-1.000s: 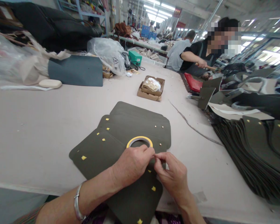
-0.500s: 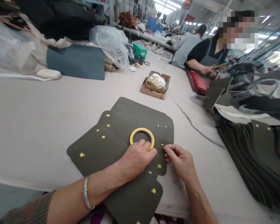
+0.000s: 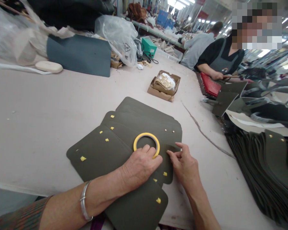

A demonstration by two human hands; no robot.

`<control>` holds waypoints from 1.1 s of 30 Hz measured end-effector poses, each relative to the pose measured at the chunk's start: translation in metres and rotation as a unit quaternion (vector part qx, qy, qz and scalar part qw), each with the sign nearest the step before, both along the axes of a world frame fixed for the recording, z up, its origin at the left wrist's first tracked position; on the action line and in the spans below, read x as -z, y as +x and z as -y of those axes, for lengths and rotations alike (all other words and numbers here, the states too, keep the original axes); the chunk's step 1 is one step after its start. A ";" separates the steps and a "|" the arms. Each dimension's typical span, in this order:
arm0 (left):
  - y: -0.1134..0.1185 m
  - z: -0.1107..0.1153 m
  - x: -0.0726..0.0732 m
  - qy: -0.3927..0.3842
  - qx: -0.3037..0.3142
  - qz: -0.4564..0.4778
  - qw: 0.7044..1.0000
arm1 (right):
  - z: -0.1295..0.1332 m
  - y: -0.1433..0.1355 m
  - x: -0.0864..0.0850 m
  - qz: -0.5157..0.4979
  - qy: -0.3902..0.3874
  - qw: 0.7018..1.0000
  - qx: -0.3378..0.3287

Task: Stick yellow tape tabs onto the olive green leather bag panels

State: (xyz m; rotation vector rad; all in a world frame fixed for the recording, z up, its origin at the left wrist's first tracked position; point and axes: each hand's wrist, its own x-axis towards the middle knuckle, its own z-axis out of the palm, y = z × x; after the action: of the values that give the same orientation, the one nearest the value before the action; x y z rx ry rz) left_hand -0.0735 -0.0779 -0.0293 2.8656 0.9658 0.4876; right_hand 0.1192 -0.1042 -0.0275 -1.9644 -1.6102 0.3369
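Note:
My left hand [image 3: 141,164] is closed round the near side of a roll of yellow tape [image 3: 147,135], which lies on dark olive leather panels [image 3: 144,115]. At the right edge of the panel is my right hand [image 3: 185,163]. Its thumb and forefinger are apart, with nothing visible between them, and the thumb tip rests on or just over the leather. Two small gold studs [image 3: 169,131] show on the panel above that hand. Small pieces of yellow tape [image 3: 83,158] stick to the panels at several spots.
A cardboard box [image 3: 166,83] of gold studs stands beyond the panels. At right hangs a stack of olive leather pieces [image 3: 256,172]. A blue-grey sheet [image 3: 79,56] and a plastic bag [image 3: 118,38] lie at the back left. A co-worker [image 3: 220,60] works across the table.
My right thumb and forefinger have parted from their pinch. The gold stud at their tips no longer shows. My left hand stays on the tape roll; the view has shifted slightly.

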 end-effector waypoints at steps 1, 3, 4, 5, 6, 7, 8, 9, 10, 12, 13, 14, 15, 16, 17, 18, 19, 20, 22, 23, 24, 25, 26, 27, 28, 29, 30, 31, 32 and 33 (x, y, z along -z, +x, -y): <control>0.000 0.000 0.000 0.002 -0.003 0.000 1.000 | 0.003 0.002 0.000 -0.015 -0.002 1.000 0.007; 0.001 0.001 0.000 0.009 -0.010 -0.003 1.000 | 0.009 0.004 0.000 -0.029 0.000 1.000 0.003; 0.001 0.001 -0.001 0.013 -0.014 -0.005 1.000 | 0.012 0.004 0.000 -0.022 0.005 1.000 -0.007; 0.001 0.001 -0.001 0.016 -0.017 -0.009 1.000 | 0.014 0.004 0.001 -0.004 0.014 1.000 -0.019; 0.001 0.001 -0.002 0.017 -0.019 -0.012 1.000 | 0.015 0.003 0.002 0.021 0.026 0.999 -0.031; 0.001 0.001 -0.003 0.016 -0.019 -0.016 1.000 | 0.015 0.001 0.002 0.046 0.039 0.997 -0.040; 0.001 0.001 -0.004 0.016 -0.019 -0.019 1.000 | 0.014 -0.001 0.003 0.070 0.048 0.995 -0.047; 0.001 0.001 -0.004 0.017 -0.018 -0.022 0.999 | 0.012 -0.003 0.004 0.092 0.051 0.993 -0.051; 0.001 0.001 -0.005 0.018 -0.015 -0.024 0.999 | 0.010 -0.005 0.005 0.112 0.052 0.991 -0.051; -0.001 0.000 -0.006 0.019 -0.014 -0.026 0.999 | 0.004 -0.009 0.006 0.143 0.044 0.988 -0.045; -0.001 -0.001 -0.006 0.018 -0.014 -0.025 0.999 | 0.001 -0.010 0.005 0.148 0.038 0.987 -0.041; -0.002 -0.001 -0.006 0.017 -0.015 -0.023 0.999 | -0.001 -0.011 0.004 0.146 0.032 0.988 -0.038; -0.003 -0.002 -0.006 0.016 -0.015 -0.020 1.000 | -0.004 -0.011 0.001 0.141 0.024 0.989 -0.035; -0.004 -0.002 -0.006 0.016 -0.016 -0.015 1.000 | -0.006 -0.012 -0.001 0.136 0.015 0.990 -0.033; -0.005 -0.003 -0.007 0.018 -0.016 -0.009 1.000 | -0.007 -0.012 -0.005 0.134 0.002 0.990 -0.033; -0.006 -0.005 -0.007 0.022 -0.016 -0.002 1.000 | -0.007 -0.012 -0.008 0.134 -0.016 0.990 -0.034; -0.007 -0.006 -0.007 0.026 -0.018 0.005 0.999 | -0.006 -0.013 -0.012 0.134 -0.038 0.989 -0.039; -0.008 -0.007 -0.008 0.029 -0.020 0.012 0.999 | -0.005 -0.013 -0.015 0.134 -0.066 0.988 -0.051; -0.010 -0.010 -0.010 0.026 -0.025 0.023 0.999 | 0.001 -0.015 -0.020 0.127 -0.120 0.982 -0.076; -0.011 -0.011 -0.012 0.022 -0.027 0.028 0.999 | 0.004 -0.016 -0.021 0.122 -0.138 0.979 -0.085; -0.011 -0.011 -0.013 0.016 -0.027 0.033 0.999 | 0.007 -0.017 -0.021 0.118 -0.149 0.978 -0.090; -0.012 -0.012 -0.015 0.009 -0.025 0.040 0.999 | 0.009 -0.018 -0.020 0.114 -0.152 0.978 -0.088; -0.013 -0.012 -0.016 0.001 -0.020 0.051 0.998 | 0.011 -0.018 -0.019 0.108 -0.149 0.979 -0.083; -0.013 -0.011 -0.017 -0.008 -0.013 0.066 0.998 | 0.011 -0.018 -0.018 0.098 -0.143 0.982 -0.075; -0.013 -0.010 -0.017 -0.017 -0.005 0.082 0.996 | 0.012 -0.018 -0.017 0.084 -0.135 0.985 -0.070; -0.014 -0.010 -0.017 -0.028 0.002 0.100 0.995 | 0.012 -0.018 -0.017 0.059 -0.121 0.989 -0.065; -0.014 -0.009 -0.017 -0.036 0.010 0.117 0.992 | 0.012 -0.018 -0.017 0.022 -0.100 0.993 -0.064; -0.014 -0.008 -0.017 -0.041 0.018 0.132 0.990 | 0.013 -0.018 -0.018 -0.024 -0.071 0.995 -0.069; -0.015 -0.007 -0.017 -0.043 0.024 0.146 0.988 | 0.014 -0.020 -0.019 -0.070 -0.034 0.994 -0.080; -0.015 -0.007 -0.017 -0.043 0.029 0.158 0.986 | 0.015 -0.021 -0.021 -0.107 0.007 0.990 -0.095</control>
State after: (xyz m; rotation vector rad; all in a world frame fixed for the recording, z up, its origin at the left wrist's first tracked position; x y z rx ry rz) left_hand -0.0887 -0.0712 -0.0126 2.6209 0.8254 0.8416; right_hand 0.0981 -0.1189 -0.0068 -1.7044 -1.6550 0.5884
